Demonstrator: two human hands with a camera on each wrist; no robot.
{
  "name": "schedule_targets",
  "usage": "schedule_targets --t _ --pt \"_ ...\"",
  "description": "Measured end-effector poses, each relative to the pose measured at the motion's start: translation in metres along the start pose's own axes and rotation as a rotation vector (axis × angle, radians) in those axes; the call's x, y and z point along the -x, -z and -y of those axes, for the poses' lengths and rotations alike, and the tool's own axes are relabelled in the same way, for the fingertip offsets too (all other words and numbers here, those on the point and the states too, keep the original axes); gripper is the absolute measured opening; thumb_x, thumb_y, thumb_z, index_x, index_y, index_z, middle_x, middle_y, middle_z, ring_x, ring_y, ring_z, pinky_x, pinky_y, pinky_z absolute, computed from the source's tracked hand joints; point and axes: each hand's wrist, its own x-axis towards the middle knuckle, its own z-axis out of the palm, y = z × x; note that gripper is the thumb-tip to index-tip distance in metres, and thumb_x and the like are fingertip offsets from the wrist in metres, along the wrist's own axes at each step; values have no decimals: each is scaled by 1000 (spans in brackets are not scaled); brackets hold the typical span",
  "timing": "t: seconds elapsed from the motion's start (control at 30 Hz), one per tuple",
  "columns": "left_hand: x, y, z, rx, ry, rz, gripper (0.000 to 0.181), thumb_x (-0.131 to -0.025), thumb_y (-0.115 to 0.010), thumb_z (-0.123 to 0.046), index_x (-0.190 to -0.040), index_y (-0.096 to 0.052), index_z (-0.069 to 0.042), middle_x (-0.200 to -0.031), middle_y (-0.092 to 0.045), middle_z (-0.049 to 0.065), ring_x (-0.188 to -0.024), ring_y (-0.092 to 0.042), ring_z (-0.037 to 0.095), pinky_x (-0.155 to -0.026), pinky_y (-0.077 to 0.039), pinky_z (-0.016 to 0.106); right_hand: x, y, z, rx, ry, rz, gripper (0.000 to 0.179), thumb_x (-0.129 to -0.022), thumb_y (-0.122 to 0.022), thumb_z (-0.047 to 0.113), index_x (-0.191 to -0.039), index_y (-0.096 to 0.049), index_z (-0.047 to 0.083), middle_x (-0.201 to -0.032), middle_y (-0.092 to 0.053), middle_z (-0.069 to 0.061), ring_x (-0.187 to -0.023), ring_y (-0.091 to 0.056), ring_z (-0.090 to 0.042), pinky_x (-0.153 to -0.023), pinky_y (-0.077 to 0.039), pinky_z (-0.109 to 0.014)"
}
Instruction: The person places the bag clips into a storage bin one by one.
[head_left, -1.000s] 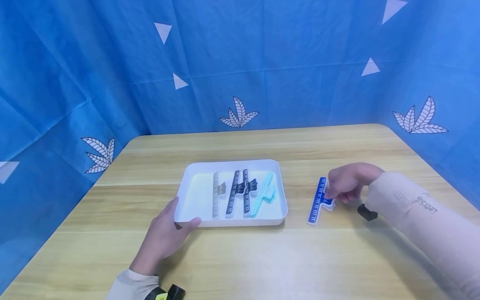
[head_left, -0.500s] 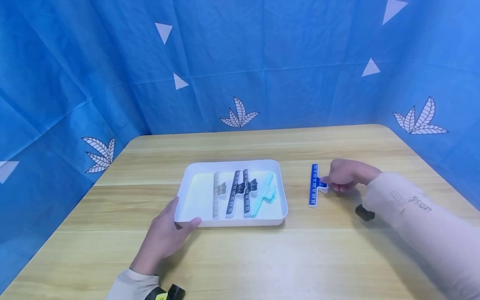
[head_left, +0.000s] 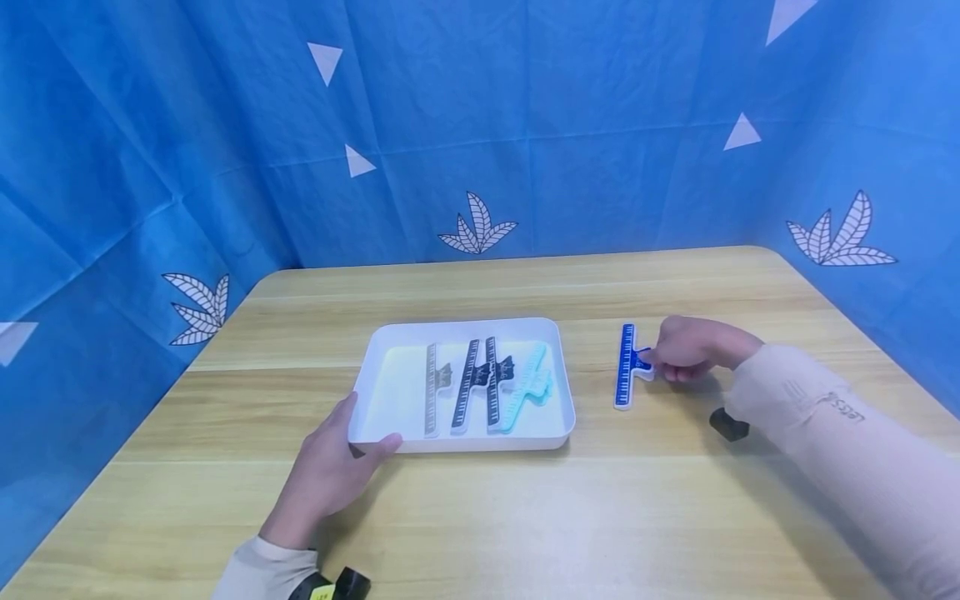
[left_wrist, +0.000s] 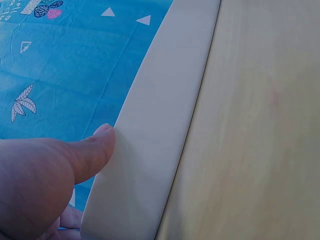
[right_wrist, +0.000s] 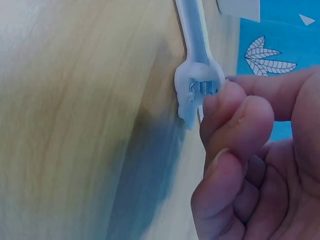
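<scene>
My left hand (head_left: 327,471) grips the near left corner of a white tray (head_left: 465,445), thumb on its front wall. In the left wrist view, the thumb lies against the pale tray wall (left_wrist: 145,110) and the fingertips show below it. To the tray's right, a blue ruler-edged clip (head_left: 625,368) lies flat on the table. My right hand (head_left: 688,352) has its fingertips at the clip's handle, its other fingers curled. In the right wrist view, the clip's pale underside lever and spring (right_wrist: 202,86) show beside the fingertips, which hide part of the handle.
Inside the tray lie a grey clip (head_left: 431,387), two black clips, one of them leftmost (head_left: 467,383), and a turquoise clip (head_left: 527,386). The wooden table (head_left: 525,525) ends at a blue patterned cloth (head_left: 600,167).
My right hand and the blue clip have moved farther back on the table. The clip has turned from slanted to nearly straight. My left hand and the tray stay put.
</scene>
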Motion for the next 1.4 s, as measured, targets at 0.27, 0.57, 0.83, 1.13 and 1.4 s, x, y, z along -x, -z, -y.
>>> schedule_targets --t 0.27,0.57,0.83,1.13,1.4 --pt "0 0 -1 13 8 4 99 -90 -61 -55 -153 -12 3 -153 -25 28 -136 -30 47 -106 -28 62 1 4 5 -32 41 -37 28 -97 -53 17 -74 -63 4 -61 -53 1 -51 -45 -8 -51 -39 -20" --pt "0 -1 0 11 16 7 99 -90 -61 -55 -153 -12 2 -153 -25 27 -135 -31 46 -106 -28 62 0 6 12 -27 94 -70 30 -97 -52 16 -70 -60 5 -58 -50 2 -49 -42 -8 -49 -37 -20" --pt "0 -1 0 7 15 6 99 -89 -60 -57 -154 -12 2 -153 -26 28 -135 -31 46 -106 -28 62 -1 6 15 -34 101 -73 32 -98 -51 18 -71 -60 4 -57 -49 2 -49 -41 -8 -48 -35 -20" --pt "0 -1 1 2 11 3 100 -89 -59 -58 -153 -12 3 -153 -25 29 -135 -30 47 -106 -28 62 -2 6 19 -30 108 -86 32 -99 -50 18 -72 -60 4 -57 -48 3 -49 -40 -8 -49 -36 -21" --pt "0 0 0 -2 18 7 100 -90 -60 -56 -153 -12 4 -153 -24 29 -135 -30 47 -106 -28 62 -2 5 23 -18 119 -96 32 -98 -51 18 -71 -60 4 -55 -47 3 -48 -40 -8 -49 -36 -22"
